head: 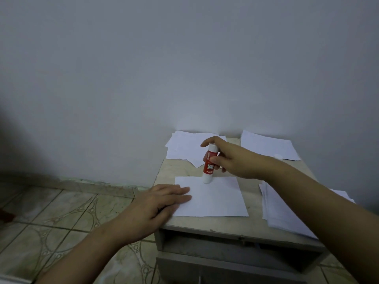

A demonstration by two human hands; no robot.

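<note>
Head view, right hand [235, 161] gripping upright glue stick [208, 168], left hand [158, 203] flat on sheet [219, 201]

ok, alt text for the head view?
The right hand grips a red-and-white glue stick upside down, its tip on a white paper sheet that the left hand presses flat on a small beige table. More loose white papers lie around it.

My right hand [235, 160] covers half the glue stick [208, 167] label, my forearm [320, 199] hides part of the paper stack [276, 214], and that white blob [278, 156] is too small to tell.
</note>
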